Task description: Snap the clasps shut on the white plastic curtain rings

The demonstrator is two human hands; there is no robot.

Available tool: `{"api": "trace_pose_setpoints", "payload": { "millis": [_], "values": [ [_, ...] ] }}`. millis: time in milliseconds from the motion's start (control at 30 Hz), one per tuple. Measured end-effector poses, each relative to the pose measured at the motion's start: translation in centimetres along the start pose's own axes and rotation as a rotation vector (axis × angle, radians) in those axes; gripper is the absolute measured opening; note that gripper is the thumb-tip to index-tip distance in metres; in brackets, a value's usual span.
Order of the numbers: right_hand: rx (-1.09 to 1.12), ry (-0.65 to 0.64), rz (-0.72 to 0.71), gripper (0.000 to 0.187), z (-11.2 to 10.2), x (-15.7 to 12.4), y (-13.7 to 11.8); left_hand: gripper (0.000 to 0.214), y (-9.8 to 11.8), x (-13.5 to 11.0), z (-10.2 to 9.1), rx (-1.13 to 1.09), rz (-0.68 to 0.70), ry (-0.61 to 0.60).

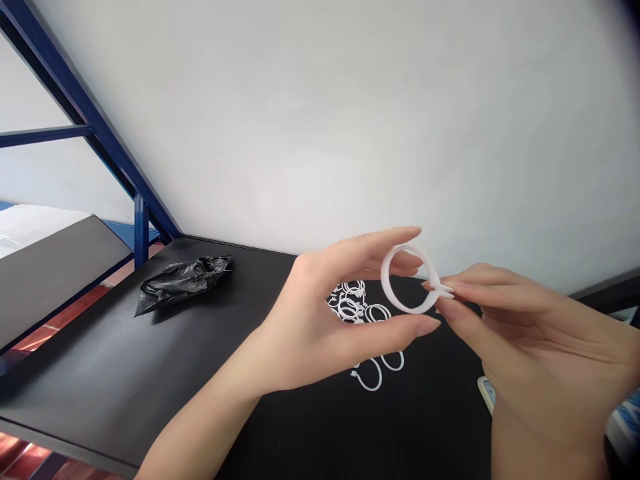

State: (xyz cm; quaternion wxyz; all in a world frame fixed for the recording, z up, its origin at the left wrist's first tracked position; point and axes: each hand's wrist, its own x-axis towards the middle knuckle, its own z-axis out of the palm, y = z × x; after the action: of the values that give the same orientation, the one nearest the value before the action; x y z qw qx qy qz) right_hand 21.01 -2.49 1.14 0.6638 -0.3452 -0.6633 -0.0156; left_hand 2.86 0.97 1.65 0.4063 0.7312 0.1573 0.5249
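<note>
A white plastic ring with a small clasp [388, 283] is held up above the table, its two tabs pointing right. My right hand [520, 320] pinches those tabs between thumb and fingertips. Around the ring's left side, my left hand [315, 307] is curved like a C, with thumb and fingers wide apart; whether a fingertip touches the ring I cannot tell. Behind and below my left hand lies a loose pile of similar white rings [369, 375], partly hidden by it. Some of these look open at the clasp.
The black tabletop [100, 387] runs back to a pale wall [310, 120]. A crumpled black plastic bag [185, 283] lies at its left. Blue metal framing [115, 153] rises behind it, beside a grey board [60, 273]. A pale-edged object [485, 393] peeks out by my right wrist.
</note>
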Motion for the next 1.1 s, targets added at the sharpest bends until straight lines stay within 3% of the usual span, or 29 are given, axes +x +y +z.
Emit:
{"api": "trace_pose_setpoints", "payload": {
  "millis": [800, 933, 1100],
  "values": [
    [0.01, -0.022, -0.002, 0.041, -0.2, -0.3, 0.2, 0.048, -0.2, 0.1, -0.4, 0.111, 0.062, -0.03],
    [-0.022, -0.028, 0.07, 0.039, -0.4, -0.5, 0.1, 0.048, -0.2, 0.2, -0.6, 0.143, 0.082, -0.03],
    [-0.02, -0.123, 0.0, 0.04, -1.1, -0.1, 0.2, 0.049, -0.3, 0.3, -0.7, 0.172, 0.137, -0.037]
  ]
}}
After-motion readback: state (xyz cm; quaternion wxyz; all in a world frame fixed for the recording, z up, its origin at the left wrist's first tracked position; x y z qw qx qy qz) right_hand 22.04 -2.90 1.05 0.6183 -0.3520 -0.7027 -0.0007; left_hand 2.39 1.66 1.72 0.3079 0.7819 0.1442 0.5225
